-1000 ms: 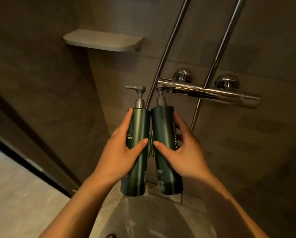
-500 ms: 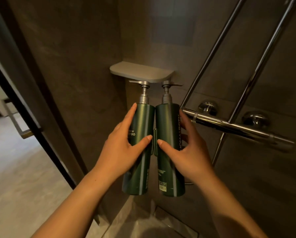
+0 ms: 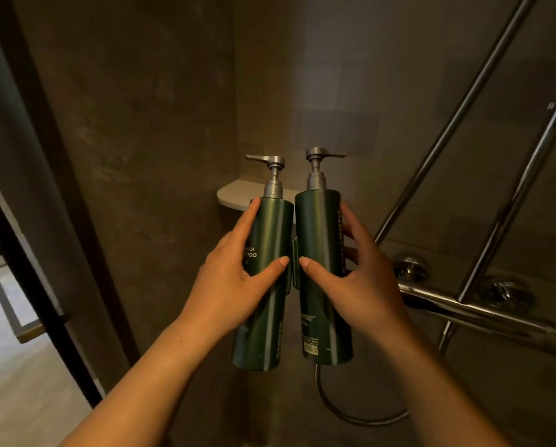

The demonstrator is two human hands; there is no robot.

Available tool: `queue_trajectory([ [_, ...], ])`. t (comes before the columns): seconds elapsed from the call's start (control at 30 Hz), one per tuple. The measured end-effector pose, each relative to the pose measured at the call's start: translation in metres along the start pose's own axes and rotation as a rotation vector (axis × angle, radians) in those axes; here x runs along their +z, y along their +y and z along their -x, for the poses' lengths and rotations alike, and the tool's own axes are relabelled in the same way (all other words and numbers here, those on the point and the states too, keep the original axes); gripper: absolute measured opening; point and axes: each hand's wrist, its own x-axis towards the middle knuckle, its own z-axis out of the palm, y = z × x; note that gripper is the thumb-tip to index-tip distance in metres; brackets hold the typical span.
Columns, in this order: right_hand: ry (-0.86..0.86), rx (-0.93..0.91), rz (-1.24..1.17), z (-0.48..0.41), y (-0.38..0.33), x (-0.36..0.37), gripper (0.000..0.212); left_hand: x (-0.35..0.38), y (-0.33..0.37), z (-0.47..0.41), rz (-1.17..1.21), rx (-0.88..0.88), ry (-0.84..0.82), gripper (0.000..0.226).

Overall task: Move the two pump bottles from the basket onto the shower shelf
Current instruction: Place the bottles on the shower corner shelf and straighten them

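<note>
Two dark green pump bottles with grey pump heads are held upright side by side in the air. My left hand (image 3: 234, 282) grips the left bottle (image 3: 267, 317), whose spout points left. My right hand (image 3: 357, 285) grips the right bottle (image 3: 321, 227), whose spout points right. The pale shower shelf (image 3: 234, 195) juts from the wall corner behind them, at the height of the bottles' shoulders, and is mostly hidden by them. The basket is not in view.
Chrome shower rails (image 3: 463, 108) slant up on the right above a chrome mixer bar (image 3: 476, 311) with two knobs. A shower hose (image 3: 350, 414) loops below the bottles. A dark door frame (image 3: 28, 253) stands at left, with pale floor beyond.
Both hands have raised the bottles together. The pump heads, which were below the shelf, now stand above it, and the shelf has dropped lower in view.
</note>
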Motion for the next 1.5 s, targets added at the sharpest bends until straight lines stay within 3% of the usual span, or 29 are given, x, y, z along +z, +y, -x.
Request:
queue_trajectory([
  [0.7, 0.073, -0.157, 0.047, -0.109, -0.016, 0.015, 0.088, -0.036, -0.007, -0.115, 0.024, 0.189, 0.056, 0.084],
  [1.5, 0.161, -0.275, 0.041, -0.2, 0.019, 0.015, 0.089, 0.0, -0.019, -0.199, 0.106, 0.212, 0.197, 0.086],
])
